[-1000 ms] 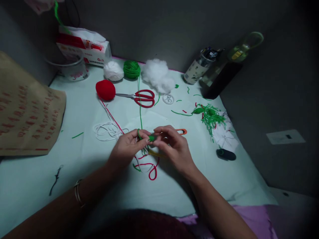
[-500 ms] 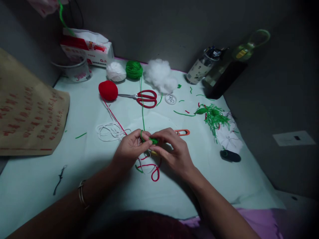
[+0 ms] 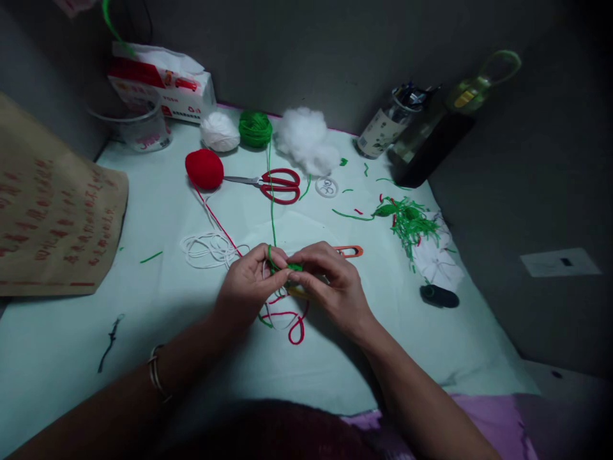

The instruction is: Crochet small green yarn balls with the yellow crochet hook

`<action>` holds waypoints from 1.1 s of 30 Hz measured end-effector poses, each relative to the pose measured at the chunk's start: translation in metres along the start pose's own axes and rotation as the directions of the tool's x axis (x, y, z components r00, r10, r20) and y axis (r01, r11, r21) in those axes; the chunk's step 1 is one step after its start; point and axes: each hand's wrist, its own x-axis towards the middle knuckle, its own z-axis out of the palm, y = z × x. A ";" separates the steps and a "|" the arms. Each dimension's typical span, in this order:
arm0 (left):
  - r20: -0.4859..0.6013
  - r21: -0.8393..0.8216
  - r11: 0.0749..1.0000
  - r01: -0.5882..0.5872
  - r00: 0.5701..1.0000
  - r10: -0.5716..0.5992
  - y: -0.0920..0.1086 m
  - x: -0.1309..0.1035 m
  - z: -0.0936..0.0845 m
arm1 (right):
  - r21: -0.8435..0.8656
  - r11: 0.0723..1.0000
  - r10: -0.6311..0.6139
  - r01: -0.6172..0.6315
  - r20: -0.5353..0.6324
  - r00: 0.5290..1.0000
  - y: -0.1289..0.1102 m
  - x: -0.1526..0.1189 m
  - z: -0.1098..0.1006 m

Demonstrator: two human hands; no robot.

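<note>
Between my fingertips is a small green crochet piece (image 3: 294, 268), mostly covered by the fingers. My left hand (image 3: 249, 279) pinches its left side, with green yarn (image 3: 272, 220) looped over the index finger and running up to a green yarn ball (image 3: 255, 130). My right hand (image 3: 336, 285) is closed on the right side, thumb against the fingers. Beneath the hands shows a yellow thing (image 3: 299, 293), its kind unclear. Red yarn (image 3: 297, 333) and white strands hang or lie below. An orange slotted tool (image 3: 353, 251) sticks out behind my right hand, partly hidden.
Red-handled scissors (image 3: 280, 186), a red yarn ball (image 3: 204, 169), a white yarn ball (image 3: 219, 132) and white stuffing (image 3: 307, 140) lie beyond my hands. Green scraps (image 3: 412, 223), a pen cup (image 3: 385, 124) and a bottle (image 3: 433, 144) are right. A paper bag (image 3: 57, 217) stands left.
The whole view has shifted slightly, so things appear a little higher and to the left. My right thumb and fingers have drawn closer to the left fingertips, over the green piece.
</note>
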 end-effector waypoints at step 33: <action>0.002 -0.121 0.987 0.105 0.994 -0.106 0.001 -0.001 -0.001 | 0.171 0.978 0.121 -0.119 0.002 0.993 -0.001 -0.002 0.000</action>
